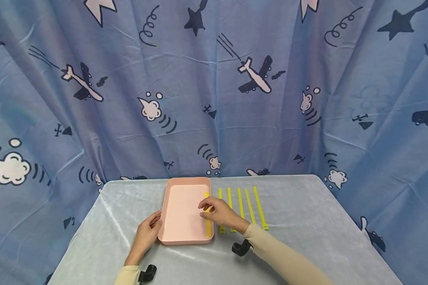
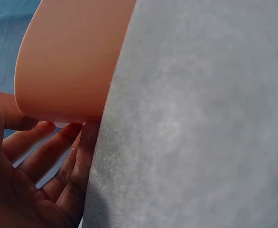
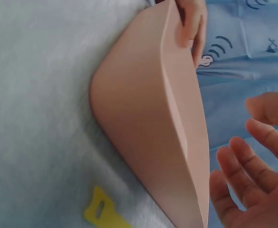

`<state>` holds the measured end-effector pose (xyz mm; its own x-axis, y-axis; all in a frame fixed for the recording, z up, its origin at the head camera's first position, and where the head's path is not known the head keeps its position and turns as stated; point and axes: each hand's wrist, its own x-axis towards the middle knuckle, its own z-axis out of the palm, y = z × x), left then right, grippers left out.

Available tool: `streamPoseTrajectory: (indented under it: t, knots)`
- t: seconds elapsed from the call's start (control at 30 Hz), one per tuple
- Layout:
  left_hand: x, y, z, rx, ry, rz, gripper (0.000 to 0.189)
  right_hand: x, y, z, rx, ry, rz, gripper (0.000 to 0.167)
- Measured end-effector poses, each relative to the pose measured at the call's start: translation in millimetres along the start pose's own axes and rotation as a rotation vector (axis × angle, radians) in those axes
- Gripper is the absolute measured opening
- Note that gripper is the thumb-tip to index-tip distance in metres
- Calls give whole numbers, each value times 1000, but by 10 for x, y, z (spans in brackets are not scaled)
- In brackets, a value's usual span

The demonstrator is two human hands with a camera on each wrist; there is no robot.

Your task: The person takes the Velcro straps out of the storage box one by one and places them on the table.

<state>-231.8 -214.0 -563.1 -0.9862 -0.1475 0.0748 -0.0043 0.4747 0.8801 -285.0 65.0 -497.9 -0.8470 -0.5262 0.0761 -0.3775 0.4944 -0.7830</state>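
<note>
A shallow pink tray (image 1: 185, 210) lies on the table, and one yellow strap (image 1: 208, 228) lies inside along its right wall. My left hand (image 1: 147, 234) is at the tray's left side; in the left wrist view its fingertips (image 2: 84, 133) rest against the tray wall (image 2: 72, 66) near a corner. Over the tray's right part, my right hand (image 1: 217, 211) hovers above the strap, fingers loosely bent and apart. Nothing shows between those fingers (image 3: 245, 166) in the right wrist view. Several more yellow straps (image 1: 258, 206) with slotted heads lie side by side, right of the tray.
A grey cloth-covered table (image 1: 306, 237) carries everything. Behind it hangs a blue patterned curtain (image 1: 199, 99). Under the right forearm, part of the strap row is hidden. Each wrist wears a small black camera (image 1: 241, 248).
</note>
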Motion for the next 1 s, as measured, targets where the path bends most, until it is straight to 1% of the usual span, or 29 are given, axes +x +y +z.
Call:
streamPoseTrajectory:
  t: [0.2, 0.43, 0.7, 0.77, 0.9, 1.0]
  knots:
    - [12, 8, -5, -6, -2, 10, 39, 30, 3, -3, -105, -34, 9, 25]
    - [10, 10, -10, 1, 2, 13, 39, 78, 9, 15, -356, -57, -42, 21]
    - [12, -15, 3, -4, 6, -6, 39, 102, 8, 67, -594, -74, -107, 27]
    - [13, -18, 4, -4, 9, -3, 39, 113, 8, 85, -624, -73, -117, 28]
    - [11, -18, 1, 4, 12, 2, 39, 121, 1, 123, -630, -79, -88, 32]
    - [7, -14, -2, 6, 16, 5, 38, 118, 2, 150, -660, -79, -69, 33]
